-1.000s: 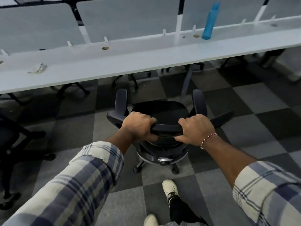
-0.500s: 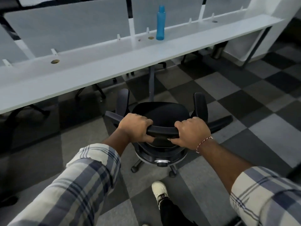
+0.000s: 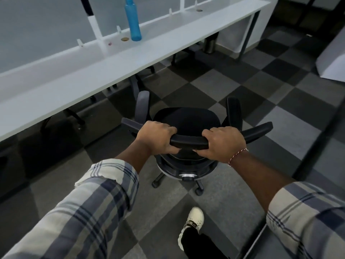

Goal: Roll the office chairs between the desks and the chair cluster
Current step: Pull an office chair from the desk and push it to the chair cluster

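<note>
The left hand (image 3: 156,139) curls tight over the top rail of the chair (image 3: 185,118), thumb beneath. At its 3 o'clock the right hand (image 3: 225,142) clamps the same rail, with a bare stretch between them. The chair is black, armrests pointing to 12 o'clock, casters on the checkered carpet (image 3: 242,86). The desk (image 3: 93,75) is at its 10 o'clock.

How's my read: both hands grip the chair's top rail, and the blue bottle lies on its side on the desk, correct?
Not quite. The blue bottle stands upright on the desk, not on its side; the head view shows it. The rest holds: the left hand and right hand both grip the chair's top rail.
</note>
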A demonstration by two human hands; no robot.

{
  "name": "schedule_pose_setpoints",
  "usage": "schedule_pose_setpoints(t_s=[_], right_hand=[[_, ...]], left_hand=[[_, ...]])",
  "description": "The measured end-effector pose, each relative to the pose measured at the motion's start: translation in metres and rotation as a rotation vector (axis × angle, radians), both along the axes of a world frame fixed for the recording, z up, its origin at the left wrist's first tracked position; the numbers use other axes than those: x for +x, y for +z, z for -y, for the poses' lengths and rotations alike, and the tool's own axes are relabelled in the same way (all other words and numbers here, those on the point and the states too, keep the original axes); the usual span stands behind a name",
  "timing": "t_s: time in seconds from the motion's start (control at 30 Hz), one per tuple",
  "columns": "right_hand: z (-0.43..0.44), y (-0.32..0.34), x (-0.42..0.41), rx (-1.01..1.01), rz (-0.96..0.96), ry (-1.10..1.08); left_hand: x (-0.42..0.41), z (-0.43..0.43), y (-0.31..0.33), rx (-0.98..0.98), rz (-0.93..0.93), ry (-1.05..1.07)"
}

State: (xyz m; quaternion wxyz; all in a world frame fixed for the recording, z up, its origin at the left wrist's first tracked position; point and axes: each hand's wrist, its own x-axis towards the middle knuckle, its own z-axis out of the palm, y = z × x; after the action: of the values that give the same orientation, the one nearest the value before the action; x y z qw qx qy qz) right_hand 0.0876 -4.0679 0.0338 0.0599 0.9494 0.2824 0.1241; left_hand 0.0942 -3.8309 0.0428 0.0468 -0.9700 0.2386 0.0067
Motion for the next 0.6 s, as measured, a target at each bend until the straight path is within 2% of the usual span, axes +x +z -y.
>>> schedule_pose_setpoints(t_s=[0.27,0.47,0.6], right_hand=[[0.063,-0.001,0.074,0.022,-0.027,-0.08],[0.114,-0.001,0.139,0.018,-0.047,-0.136],[0.151,0.009,0.181,-0.041,-0.154,-0.203]], left_hand=[[0.105,0.055,0.0,0.007,-0.021,-0.169],[0.188,0.104,0.0,0.059,-0.045,-0.178],[0.232,0.147,0.0,0.07,-0.037,-0.181]])
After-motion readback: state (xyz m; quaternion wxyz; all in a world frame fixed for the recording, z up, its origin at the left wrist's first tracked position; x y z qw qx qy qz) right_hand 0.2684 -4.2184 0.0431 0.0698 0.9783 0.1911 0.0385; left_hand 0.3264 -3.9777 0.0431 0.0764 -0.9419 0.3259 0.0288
